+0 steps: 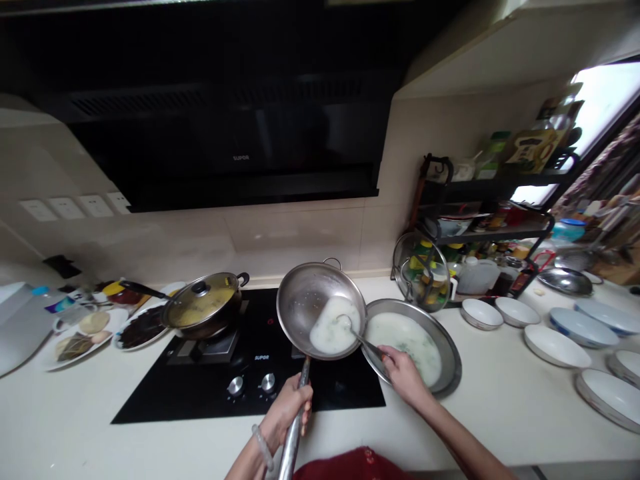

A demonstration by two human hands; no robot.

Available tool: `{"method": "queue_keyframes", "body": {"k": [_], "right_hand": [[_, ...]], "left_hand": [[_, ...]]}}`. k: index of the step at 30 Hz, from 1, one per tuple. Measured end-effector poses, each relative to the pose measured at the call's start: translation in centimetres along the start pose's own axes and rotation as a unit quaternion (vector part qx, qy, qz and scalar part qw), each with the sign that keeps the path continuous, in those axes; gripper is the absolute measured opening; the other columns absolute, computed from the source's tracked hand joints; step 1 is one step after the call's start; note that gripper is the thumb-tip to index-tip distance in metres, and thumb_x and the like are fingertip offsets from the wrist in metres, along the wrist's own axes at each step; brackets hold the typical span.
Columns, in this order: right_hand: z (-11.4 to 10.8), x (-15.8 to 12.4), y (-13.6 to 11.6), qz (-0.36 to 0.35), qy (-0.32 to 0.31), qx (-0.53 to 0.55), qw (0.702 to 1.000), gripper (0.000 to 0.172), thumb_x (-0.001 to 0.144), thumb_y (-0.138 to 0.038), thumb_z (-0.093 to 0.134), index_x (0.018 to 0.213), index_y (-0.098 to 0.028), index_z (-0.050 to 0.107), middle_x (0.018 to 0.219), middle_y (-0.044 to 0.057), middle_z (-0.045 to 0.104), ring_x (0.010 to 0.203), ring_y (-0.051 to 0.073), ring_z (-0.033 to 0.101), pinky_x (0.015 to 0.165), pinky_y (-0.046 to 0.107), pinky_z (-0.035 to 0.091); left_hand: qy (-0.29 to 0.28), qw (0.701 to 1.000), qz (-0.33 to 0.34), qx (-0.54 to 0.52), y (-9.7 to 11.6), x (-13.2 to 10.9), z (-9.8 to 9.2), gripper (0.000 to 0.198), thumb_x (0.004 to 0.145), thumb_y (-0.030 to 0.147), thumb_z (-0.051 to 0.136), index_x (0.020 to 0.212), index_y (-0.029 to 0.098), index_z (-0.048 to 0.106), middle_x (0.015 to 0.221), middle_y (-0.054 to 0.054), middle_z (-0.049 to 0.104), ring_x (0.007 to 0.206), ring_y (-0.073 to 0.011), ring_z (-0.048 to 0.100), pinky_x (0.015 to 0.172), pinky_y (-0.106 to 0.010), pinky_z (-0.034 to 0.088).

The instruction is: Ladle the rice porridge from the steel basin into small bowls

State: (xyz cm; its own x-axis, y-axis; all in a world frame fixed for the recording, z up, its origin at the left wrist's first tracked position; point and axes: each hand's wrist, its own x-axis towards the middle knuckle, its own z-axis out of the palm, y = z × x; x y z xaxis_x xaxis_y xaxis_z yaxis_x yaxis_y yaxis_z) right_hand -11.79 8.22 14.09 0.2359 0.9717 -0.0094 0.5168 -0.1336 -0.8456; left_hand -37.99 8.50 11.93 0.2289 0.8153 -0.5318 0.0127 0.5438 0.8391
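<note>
My left hand (295,405) is wrapped round the long metal handle of a wok (300,303). The wok is tilted to the right, and a pool of milky white soup (333,327) lies in its lower right side. Its rim meets or overlaps the rim of a large metal basin (453,370), and I cannot tell if they touch. Inside the basin is more whitish soup (413,343) with green bits. My right hand (397,368) grips the handle of a ladle (369,343), whose bowl end dips into the soup in the wok.
A lidded pan (205,307) stands on the left of the black gas hob (200,390). Plates of food (140,328) lie further left. Several white bowls (555,345) cover the right counter. Behind the basin, a glass lid (421,270) leans on a black spice rack (480,233).
</note>
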Motion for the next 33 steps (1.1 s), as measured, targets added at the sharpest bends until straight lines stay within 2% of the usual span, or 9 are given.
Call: {"method": "queue_keyframes", "body": {"k": [2,3,6,8,11,19,26,33], "right_hand": [[-0.4,0.0,-0.7,0.081,0.003,0.116,0.990,0.035,0.071,-0.026,0.048,0.094,-0.012,0.070,0.062,0.005,0.064,0.063,0.022,0.062,0.057,0.030,0.048],[-0.6,0.0,-1.1,0.120,0.001,0.161,0.980,0.035,0.070,-0.027,0.050,0.095,-0.011,0.068,0.053,0.001,0.056,0.052,0.018,0.056,0.048,0.027,0.042],[-1.3,-0.3,-2.0,0.182,-0.009,0.224,0.957,0.037,0.067,-0.026,0.053,0.099,-0.010,0.063,0.044,-0.007,0.041,0.037,0.009,0.035,0.037,0.021,0.024],[-1.7,-0.4,-2.4,0.199,-0.015,0.239,0.950,0.037,0.065,-0.026,0.054,0.098,-0.011,0.061,0.043,-0.008,0.039,0.034,0.006,0.027,0.037,0.019,0.016],[-1.9,-0.5,-2.6,0.224,-0.016,0.268,0.937,0.039,0.061,-0.026,0.056,0.098,-0.011,0.059,0.042,-0.009,0.038,0.033,0.004,0.024,0.037,0.017,0.010],[-2.5,-0.7,-2.8,0.237,-0.011,0.303,0.923,0.034,0.059,-0.026,0.058,0.090,-0.013,0.060,0.041,-0.010,0.037,0.032,0.003,0.023,0.037,0.016,0.008],[-3.3,-1.0,-2.9,0.239,-0.021,0.338,0.910,0.032,0.059,-0.024,0.063,0.089,-0.013,0.060,0.041,-0.009,0.037,0.033,0.003,0.022,0.037,0.016,0.006],[-5.9,-1.8,-2.4,0.245,0.007,0.366,0.898,0.038,0.060,-0.023,0.063,0.096,-0.012,0.059,0.043,-0.009,0.037,0.035,0.002,0.020,0.040,0.016,0.006]], "left_hand": [[-0.002,1.000,-0.002,-0.002,0.0,0.0,0.0,0.016,0.062,0.015,0.049,0.071,0.023,0.038,0.044,0.008,0.043,0.031,-0.0069,0.032,0.026,-0.017,0.030],[-0.004,1.000,-0.005,-0.003,0.0,0.0,-0.1,0.016,0.063,0.015,0.049,0.071,0.023,0.038,0.043,0.008,0.042,0.030,-0.0070,0.032,0.026,-0.017,0.030],[-0.002,1.000,-0.011,-0.001,-0.2,0.1,-0.1,0.016,0.064,0.016,0.050,0.072,0.023,0.037,0.043,0.008,0.043,0.030,-0.0070,0.032,0.026,-0.016,0.029],[0.001,1.000,-0.013,0.000,-0.2,0.2,-0.1,0.016,0.066,0.017,0.051,0.072,0.023,0.038,0.044,0.008,0.043,0.030,-0.0069,0.033,0.026,-0.016,0.029],[-0.001,1.000,-0.007,0.001,-0.2,0.2,-0.1,0.018,0.067,0.019,0.054,0.072,0.023,0.037,0.044,0.008,0.043,0.030,-0.0066,0.033,0.027,-0.015,0.029],[-0.003,1.000,-0.009,0.005,-0.1,0.1,-0.2,0.018,0.065,0.018,0.053,0.072,0.023,0.037,0.044,0.008,0.043,0.031,-0.0065,0.033,0.028,-0.015,0.030],[-0.004,1.000,-0.014,-0.007,-0.2,0.1,-0.2,0.022,0.069,0.025,0.059,0.074,0.023,0.038,0.044,0.009,0.042,0.031,-0.0061,0.033,0.028,-0.015,0.029],[-0.005,1.000,-0.007,-0.004,-0.2,0.1,-0.2,0.022,0.069,0.024,0.059,0.072,0.023,0.037,0.044,0.009,0.042,0.030,-0.0057,0.033,0.028,-0.015,0.029]]}}
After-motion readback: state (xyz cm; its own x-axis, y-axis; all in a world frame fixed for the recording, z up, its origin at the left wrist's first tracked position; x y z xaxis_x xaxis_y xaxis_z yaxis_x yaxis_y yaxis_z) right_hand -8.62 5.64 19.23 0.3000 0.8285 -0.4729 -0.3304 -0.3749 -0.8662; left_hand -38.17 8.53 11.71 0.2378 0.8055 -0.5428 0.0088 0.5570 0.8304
